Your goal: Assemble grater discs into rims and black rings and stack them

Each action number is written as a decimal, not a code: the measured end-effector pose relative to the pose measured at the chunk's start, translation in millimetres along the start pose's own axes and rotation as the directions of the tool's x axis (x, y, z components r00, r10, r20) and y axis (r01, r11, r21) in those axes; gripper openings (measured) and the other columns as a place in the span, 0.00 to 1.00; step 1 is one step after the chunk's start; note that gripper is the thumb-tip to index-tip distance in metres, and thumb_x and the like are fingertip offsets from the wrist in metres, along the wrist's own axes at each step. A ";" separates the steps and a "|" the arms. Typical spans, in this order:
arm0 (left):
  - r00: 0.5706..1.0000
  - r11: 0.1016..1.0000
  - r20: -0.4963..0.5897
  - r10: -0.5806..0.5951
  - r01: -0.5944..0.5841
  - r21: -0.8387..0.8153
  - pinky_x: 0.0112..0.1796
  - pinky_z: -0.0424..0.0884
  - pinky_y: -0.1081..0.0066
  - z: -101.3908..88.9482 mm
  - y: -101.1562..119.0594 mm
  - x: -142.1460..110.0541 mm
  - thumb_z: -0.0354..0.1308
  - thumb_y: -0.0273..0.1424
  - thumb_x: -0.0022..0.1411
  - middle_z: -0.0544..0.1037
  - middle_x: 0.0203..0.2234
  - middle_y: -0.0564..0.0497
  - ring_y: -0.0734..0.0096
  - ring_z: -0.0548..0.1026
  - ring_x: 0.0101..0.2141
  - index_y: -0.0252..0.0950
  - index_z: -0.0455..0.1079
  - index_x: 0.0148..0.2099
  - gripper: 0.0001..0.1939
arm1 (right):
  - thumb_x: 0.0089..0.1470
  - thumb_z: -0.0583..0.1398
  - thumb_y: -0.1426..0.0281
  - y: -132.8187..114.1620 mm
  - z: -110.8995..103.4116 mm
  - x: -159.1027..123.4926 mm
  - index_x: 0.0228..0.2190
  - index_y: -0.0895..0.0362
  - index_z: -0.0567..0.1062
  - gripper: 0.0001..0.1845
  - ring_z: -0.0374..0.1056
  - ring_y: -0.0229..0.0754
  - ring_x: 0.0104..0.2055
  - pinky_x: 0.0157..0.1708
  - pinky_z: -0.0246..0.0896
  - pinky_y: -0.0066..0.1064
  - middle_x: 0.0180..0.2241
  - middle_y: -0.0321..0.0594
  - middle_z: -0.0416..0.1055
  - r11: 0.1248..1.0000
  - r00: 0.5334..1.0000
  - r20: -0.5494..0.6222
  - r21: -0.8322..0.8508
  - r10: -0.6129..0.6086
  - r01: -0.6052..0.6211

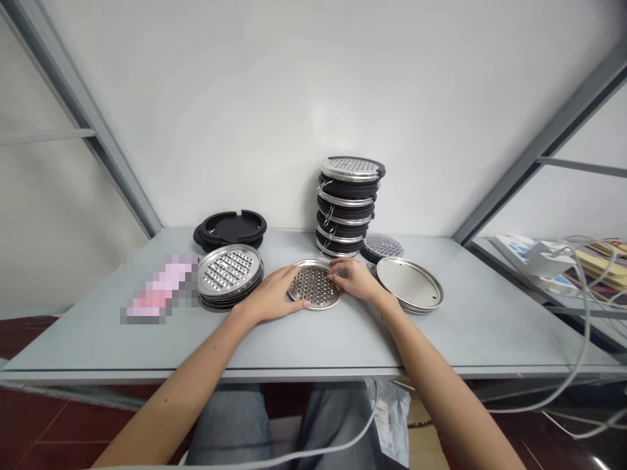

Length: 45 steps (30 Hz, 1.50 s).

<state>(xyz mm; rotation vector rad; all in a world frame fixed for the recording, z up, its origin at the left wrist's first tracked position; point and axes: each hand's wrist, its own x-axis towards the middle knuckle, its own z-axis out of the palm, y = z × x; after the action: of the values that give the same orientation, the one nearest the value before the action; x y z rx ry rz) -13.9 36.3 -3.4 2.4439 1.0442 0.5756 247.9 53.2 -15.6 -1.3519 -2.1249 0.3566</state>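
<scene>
Table edge fronts both hands on perforated disc.

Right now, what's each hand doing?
Left hand: open, lying flat on the perforated metal disc.
Right hand: fingertips on the disc's far side; whether it's gripping cannot be told.

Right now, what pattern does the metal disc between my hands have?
The perforated steel disc is silver, with rows of round holes; the head view shows it.
</scene>
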 end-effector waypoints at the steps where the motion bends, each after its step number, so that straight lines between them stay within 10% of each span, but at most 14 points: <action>1: 1.000 1.000 0.002 0.001 -0.001 0.000 0.59 0.57 0.56 -0.3 0.0 -0.2 0.61 0.47 0.56 0.60 0.62 0.42 0.51 0.59 0.60 0.39 0.52 0.65 0.40 | 0.50 0.61 0.72 -0.1 -0.4 0.2 0.28 0.55 0.80 0.06 0.71 0.47 0.45 0.51 0.61 0.41 0.42 0.43 0.75 1.000 1.000 0.001 0.010 0.004 -0.004; 23: 0.995 0.995 0.084 0.047 -0.039 -0.089 0.58 0.59 0.56 -5.6 2.6 0.5 0.65 0.43 0.51 0.58 0.63 0.46 0.51 0.61 0.60 0.44 0.46 0.68 0.47 | 0.55 0.58 0.72 8.5 -4.1 0.7 0.32 0.55 0.79 0.08 0.72 0.44 0.40 0.44 0.65 0.35 0.36 0.41 0.76 0.989 0.986 -0.087 0.027 -0.139 0.142; 33: 0.991 0.992 0.108 0.073 -0.061 -0.109 0.61 0.54 0.57 -5.7 2.6 0.7 0.67 0.47 0.48 0.55 0.65 0.45 0.52 0.55 0.63 0.41 0.46 0.68 0.52 | 0.59 0.55 0.72 12.7 1.3 -2.4 0.35 0.55 0.79 0.12 0.69 0.45 0.41 0.44 0.65 0.37 0.39 0.44 0.76 0.937 0.945 -0.115 -0.216 -0.305 0.276; 45: 0.990 0.999 0.143 0.004 0.004 -0.054 0.59 0.55 0.55 -5.2 -1.8 -0.2 0.63 0.48 0.53 0.58 0.63 0.42 0.52 0.49 0.65 0.41 0.70 0.46 0.23 | 0.59 0.55 0.73 10.1 9.6 -1.1 0.36 0.56 0.78 0.11 0.68 0.45 0.39 0.41 0.63 0.36 0.37 0.44 0.76 0.872 0.928 -0.068 -0.374 -0.365 0.316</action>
<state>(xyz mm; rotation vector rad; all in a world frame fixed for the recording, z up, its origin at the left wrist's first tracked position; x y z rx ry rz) -17.7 38.4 -0.1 2.3982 0.9582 0.4159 249.8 57.6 -28.7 -1.1095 -2.3289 -0.2744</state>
